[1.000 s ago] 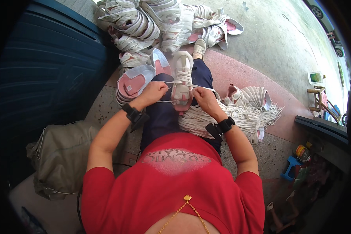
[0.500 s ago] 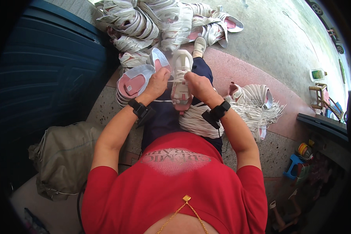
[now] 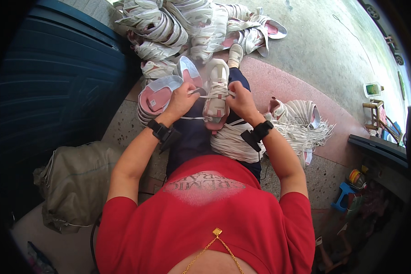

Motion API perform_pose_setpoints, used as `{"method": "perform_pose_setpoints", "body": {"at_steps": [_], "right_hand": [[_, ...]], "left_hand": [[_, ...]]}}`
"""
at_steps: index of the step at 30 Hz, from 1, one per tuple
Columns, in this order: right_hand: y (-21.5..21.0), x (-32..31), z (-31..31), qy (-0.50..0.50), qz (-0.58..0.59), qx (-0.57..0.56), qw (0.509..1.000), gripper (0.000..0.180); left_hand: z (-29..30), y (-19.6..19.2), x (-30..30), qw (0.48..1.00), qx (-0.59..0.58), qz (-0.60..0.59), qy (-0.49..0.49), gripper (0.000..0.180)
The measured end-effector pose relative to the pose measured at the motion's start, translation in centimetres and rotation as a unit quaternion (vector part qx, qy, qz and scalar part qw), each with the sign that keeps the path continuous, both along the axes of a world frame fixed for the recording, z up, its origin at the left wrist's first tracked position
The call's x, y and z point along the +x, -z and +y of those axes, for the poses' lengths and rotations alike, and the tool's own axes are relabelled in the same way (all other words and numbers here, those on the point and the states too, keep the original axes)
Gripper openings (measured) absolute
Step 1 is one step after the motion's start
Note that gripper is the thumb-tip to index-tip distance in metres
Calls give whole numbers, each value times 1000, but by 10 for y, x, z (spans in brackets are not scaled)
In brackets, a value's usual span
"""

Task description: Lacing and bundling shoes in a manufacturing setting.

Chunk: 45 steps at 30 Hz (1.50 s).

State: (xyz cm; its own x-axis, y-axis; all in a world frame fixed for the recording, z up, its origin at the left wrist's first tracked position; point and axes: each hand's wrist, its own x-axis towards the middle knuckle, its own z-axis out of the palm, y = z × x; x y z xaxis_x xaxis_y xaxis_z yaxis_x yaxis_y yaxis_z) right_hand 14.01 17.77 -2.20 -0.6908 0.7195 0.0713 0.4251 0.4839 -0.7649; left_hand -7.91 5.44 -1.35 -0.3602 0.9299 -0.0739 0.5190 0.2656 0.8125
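A white and beige shoe upper with pink parts rests on my lap, its toe pointing away from me. White shoelace runs through its eyelets and stretches out to both sides. My left hand is closed on the lace at the shoe's left side. On the right, my right hand pinches the lace close to the eyelets. A bundle of white laces lies across my right thigh. Left of my left hand stand stacked uppers with pink insoles.
A large heap of white uppers lies ahead. More uppers and loose laces sit at right. A blue door stands at left, above an olive sack. At far right is a wooden stool.
My right hand has moved slightly right, away from the shoe's middle, drawing the lace out sideways. My left hand stays nearly in place.
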Motion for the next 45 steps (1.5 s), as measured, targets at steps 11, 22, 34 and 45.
{"method": "perform_pose_setpoints", "body": {"at_steps": [11, 22, 34, 45], "right_hand": [[-16, -3, 1, -35, 55, -22, 998, 28], [13, 2, 0, 24, 114, -127, 985, 24], [-17, 19, 2, 117, -34, -290, 949, 28], [-28, 28, -16, -7, -52, -310, 949, 37]], "left_hand": [[24, -8, 23, 995, -76, -54, 20, 27], [64, -14, 38, 978, -120, -3, 172, 24], [75, -23, 62, 888, 29, 326, 324, 13], [83, -25, 34, 965, -135, -30, 225, 22]]}}
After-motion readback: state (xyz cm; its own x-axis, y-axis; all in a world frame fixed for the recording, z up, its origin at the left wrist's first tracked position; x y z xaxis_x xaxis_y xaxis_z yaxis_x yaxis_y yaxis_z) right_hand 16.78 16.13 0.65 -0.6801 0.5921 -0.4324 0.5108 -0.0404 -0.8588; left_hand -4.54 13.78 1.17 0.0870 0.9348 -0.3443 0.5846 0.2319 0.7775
